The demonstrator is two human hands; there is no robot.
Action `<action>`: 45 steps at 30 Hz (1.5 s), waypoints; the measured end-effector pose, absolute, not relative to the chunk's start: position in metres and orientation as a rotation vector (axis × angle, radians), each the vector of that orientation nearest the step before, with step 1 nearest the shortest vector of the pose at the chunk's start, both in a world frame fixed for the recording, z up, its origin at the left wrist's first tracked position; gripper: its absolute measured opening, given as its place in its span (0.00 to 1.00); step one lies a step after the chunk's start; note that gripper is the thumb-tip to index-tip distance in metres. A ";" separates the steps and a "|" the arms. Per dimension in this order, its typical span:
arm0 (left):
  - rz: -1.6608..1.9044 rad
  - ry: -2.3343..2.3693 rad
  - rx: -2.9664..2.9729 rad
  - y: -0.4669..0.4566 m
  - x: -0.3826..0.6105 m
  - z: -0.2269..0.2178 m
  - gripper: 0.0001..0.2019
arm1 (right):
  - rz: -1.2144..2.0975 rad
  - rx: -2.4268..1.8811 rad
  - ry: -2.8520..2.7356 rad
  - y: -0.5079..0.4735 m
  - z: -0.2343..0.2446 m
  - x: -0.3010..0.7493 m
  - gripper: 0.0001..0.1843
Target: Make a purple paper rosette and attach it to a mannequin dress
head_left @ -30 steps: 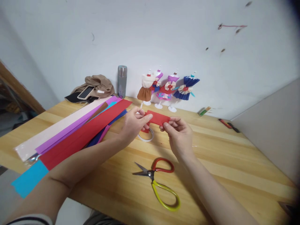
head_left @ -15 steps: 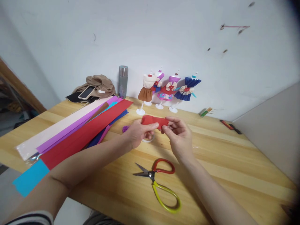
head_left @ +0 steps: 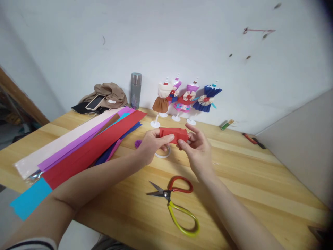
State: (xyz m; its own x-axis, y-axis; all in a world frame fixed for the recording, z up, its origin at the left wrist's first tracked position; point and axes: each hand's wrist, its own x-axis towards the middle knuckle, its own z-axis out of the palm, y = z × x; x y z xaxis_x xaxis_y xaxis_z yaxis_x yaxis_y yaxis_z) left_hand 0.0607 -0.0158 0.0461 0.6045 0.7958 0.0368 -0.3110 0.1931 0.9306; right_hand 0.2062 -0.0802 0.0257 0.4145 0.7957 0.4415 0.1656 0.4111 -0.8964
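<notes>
A small piece of red paper (head_left: 173, 133) is held above the wooden table (head_left: 247, 184) by both hands. My left hand (head_left: 152, 144) pinches its left end with thumb and fingers. My right hand (head_left: 199, 146) pinches its right end, fingers curled around it. A roll of clear tape (head_left: 162, 152) lies on the table just beneath the hands. Scissors (head_left: 177, 205) with one red and one yellow-green handle lie nearer to me, blades pointing left.
Long strips of coloured paper (head_left: 85, 146) lie to the left, reaching past the table's edge. Paper-dressed figurines (head_left: 184, 99), a grey flask (head_left: 135, 90) and a phone (head_left: 95, 102) on brown cloth stand by the wall. A small purple rosette (head_left: 138, 143) lies near my left hand.
The flat red paper has been folded or gathered into a narrower shape between both hands, which moved closer together.
</notes>
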 end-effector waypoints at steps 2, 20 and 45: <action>0.874 0.546 1.221 -0.013 0.060 0.048 0.12 | 0.528 -1.103 -1.134 -0.082 0.028 0.208 0.24; 1.135 0.630 1.551 -0.014 0.054 0.053 0.08 | 0.184 -1.285 -1.149 -0.087 0.033 0.217 0.07; 1.282 0.544 1.981 -0.008 0.044 0.064 0.04 | 0.330 -1.193 -1.182 -0.091 0.043 0.218 0.07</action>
